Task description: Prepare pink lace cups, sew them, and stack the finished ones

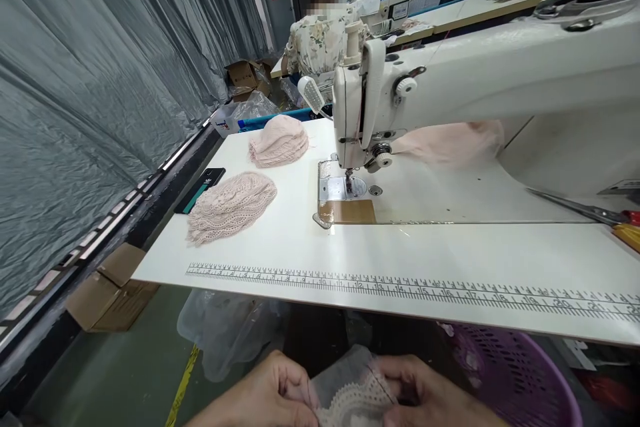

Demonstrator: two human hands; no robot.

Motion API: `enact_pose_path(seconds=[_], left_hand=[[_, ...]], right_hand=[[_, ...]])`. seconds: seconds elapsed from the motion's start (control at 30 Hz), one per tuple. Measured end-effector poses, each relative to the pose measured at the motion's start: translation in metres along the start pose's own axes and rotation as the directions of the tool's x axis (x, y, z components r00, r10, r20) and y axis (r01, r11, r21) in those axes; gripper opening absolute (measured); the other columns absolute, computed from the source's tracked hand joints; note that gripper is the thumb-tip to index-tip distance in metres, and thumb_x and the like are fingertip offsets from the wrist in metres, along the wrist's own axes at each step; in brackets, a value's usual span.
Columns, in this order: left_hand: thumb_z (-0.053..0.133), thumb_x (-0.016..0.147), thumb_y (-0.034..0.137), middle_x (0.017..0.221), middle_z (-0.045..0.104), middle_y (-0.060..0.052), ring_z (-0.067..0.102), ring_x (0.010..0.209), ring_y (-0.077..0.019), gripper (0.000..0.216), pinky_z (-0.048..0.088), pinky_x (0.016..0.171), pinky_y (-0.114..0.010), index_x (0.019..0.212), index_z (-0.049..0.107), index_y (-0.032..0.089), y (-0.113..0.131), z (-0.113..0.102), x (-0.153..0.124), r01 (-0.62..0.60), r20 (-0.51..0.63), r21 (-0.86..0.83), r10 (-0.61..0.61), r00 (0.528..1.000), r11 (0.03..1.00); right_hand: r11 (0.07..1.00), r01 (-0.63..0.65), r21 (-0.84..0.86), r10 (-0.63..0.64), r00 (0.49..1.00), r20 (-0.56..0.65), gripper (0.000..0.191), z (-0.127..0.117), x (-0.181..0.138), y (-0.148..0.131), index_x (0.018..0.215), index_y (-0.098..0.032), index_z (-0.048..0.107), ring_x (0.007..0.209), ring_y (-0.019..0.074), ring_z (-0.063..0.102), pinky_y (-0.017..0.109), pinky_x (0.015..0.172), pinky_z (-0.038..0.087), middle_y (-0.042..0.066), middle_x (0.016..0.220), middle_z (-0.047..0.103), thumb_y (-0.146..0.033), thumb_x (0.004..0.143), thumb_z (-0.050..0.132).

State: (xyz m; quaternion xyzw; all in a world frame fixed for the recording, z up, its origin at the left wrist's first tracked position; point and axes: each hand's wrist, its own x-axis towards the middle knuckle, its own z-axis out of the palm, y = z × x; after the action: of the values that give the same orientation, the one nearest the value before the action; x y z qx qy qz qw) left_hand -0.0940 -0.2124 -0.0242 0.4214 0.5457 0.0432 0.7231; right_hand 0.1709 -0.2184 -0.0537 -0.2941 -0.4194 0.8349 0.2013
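Note:
Below the table's front edge, my left hand [270, 390] and my right hand [425, 393] both pinch a small piece of pale lace and sheer fabric [353, 393] between them, fingers closed on it. On the white sewing table [350, 253] lie two stacks of pink lace pieces, one nearer [230, 205] and one farther back [279, 140]. A white sewing machine [450, 87] stands at the right, with its needle and presser foot [350, 181] over the metal plate.
A ruler scale [400, 287] is printed along the table's front edge. Pink fabric [450, 141] lies behind the machine. Scissors [595, 213] rest at the right. A purple basket [520, 373] sits below right, cardboard boxes [107, 287] on the floor left. Another person [320, 33] sits at the back.

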Motion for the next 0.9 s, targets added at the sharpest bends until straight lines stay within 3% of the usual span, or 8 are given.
enact_pose_path(seconds=[0.17, 0.3, 0.4, 0.53, 0.63, 0.77, 0.9], left_hand=[[0.084, 0.055, 0.042, 0.047, 0.042, 0.008, 0.029, 0.046, -0.0032, 0.035, 0.025, 0.049, -0.018, 0.064, 0.067, 0.012, 0.005, 0.004, -0.004, -0.049, -0.006, 0.058, 0.049, 0.999, 0.997], [0.082, 0.059, 0.045, 0.05, 0.042, 0.008, 0.03, 0.046, -0.0037, 0.038, 0.025, 0.049, -0.019, 0.065, 0.063, 0.012, 0.007, 0.005, -0.006, -0.076, 0.001, 0.076, 0.076, 0.997, 0.994], [0.08, 0.062, 0.05, 0.051, 0.038, 0.009, 0.027, 0.049, -0.0039, 0.043, 0.021, 0.048, -0.019, 0.067, 0.059, 0.013, 0.005, 0.003, -0.009, -0.105, 0.01, 0.082, 0.105, 0.994, 0.991], [0.082, 0.06, 0.051, 0.052, 0.039, 0.009, 0.029, 0.05, -0.0036, 0.046, 0.019, 0.048, -0.019, 0.066, 0.055, 0.014, -0.005, -0.001, -0.009, -0.103, 0.047, 0.072, 0.099, 0.994, 0.992], [0.084, 0.053, 0.056, 0.051, 0.044, 0.008, 0.034, 0.049, -0.004, 0.053, 0.024, 0.05, -0.019, 0.063, 0.053, 0.014, -0.022, -0.002, -0.001, -0.055, 0.019, 0.007, 0.055, 0.998, 0.998], [0.084, 0.043, 0.065, 0.058, 0.05, 0.006, 0.041, 0.053, -0.005, 0.065, 0.03, 0.056, -0.019, 0.064, 0.046, 0.016, -0.06, 0.0, 0.02, -0.017, -0.116, -0.143, 0.0, 0.993, 0.99], [0.083, 0.038, 0.069, 0.058, 0.053, 0.005, 0.041, 0.051, -0.0051, 0.07, 0.029, 0.057, -0.021, 0.068, 0.047, 0.017, -0.103, 0.003, 0.035, 0.009, -0.165, -0.268, -0.055, 0.985, 0.963]], right_hand=[[0.989, 0.053, -0.135, -0.067, 0.993, -0.095, 0.036, 0.002, 0.002, -0.002, 0.079, -0.015, 0.066, 0.065, 0.0119, 0.039, 0.022, 0.058, 0.028, -0.005, 0.067, 0.045, -0.05, 0.074, 0.075], [0.985, 0.073, -0.154, -0.096, 0.984, -0.151, 0.036, 0.009, -0.001, -0.001, 0.093, -0.019, 0.061, 0.077, 0.0169, 0.052, 0.026, 0.069, 0.039, 0.0, 0.079, 0.059, -0.053, 0.082, 0.065], [0.986, 0.083, -0.143, -0.115, 0.966, -0.231, 0.036, 0.014, 0.0, 0.014, 0.106, -0.024, 0.048, 0.076, 0.0168, 0.056, 0.027, 0.069, 0.042, 0.0, 0.086, 0.064, -0.047, 0.083, 0.062], [0.968, 0.086, -0.237, -0.174, 0.909, -0.379, 0.027, 0.018, 0.008, 0.042, 0.099, -0.027, 0.04, 0.068, 0.0135, 0.053, 0.024, 0.063, 0.042, -0.004, 0.079, 0.057, -0.033, 0.081, 0.059], [0.922, 0.087, -0.378, -0.255, 0.87, -0.422, 0.014, 0.017, 0.022, 0.052, 0.092, -0.026, 0.044, 0.069, 0.014, 0.054, 0.024, 0.064, 0.043, -0.005, 0.075, 0.054, -0.032, 0.085, 0.055], [0.829, 0.075, -0.555, -0.353, 0.839, -0.414, 0.008, 0.006, 0.051, 0.064, 0.089, -0.026, 0.055, 0.075, 0.0166, 0.063, 0.026, 0.07, 0.05, -0.003, 0.079, 0.063, -0.033, 0.089, 0.054], [0.732, 0.014, -0.681, -0.435, 0.778, -0.452, 0.016, -0.003, 0.073, 0.092, 0.095, -0.026, 0.064, 0.089, 0.0244, 0.069, 0.036, 0.08, 0.056, 0.006, 0.099, 0.071, -0.034, 0.084, 0.056]])
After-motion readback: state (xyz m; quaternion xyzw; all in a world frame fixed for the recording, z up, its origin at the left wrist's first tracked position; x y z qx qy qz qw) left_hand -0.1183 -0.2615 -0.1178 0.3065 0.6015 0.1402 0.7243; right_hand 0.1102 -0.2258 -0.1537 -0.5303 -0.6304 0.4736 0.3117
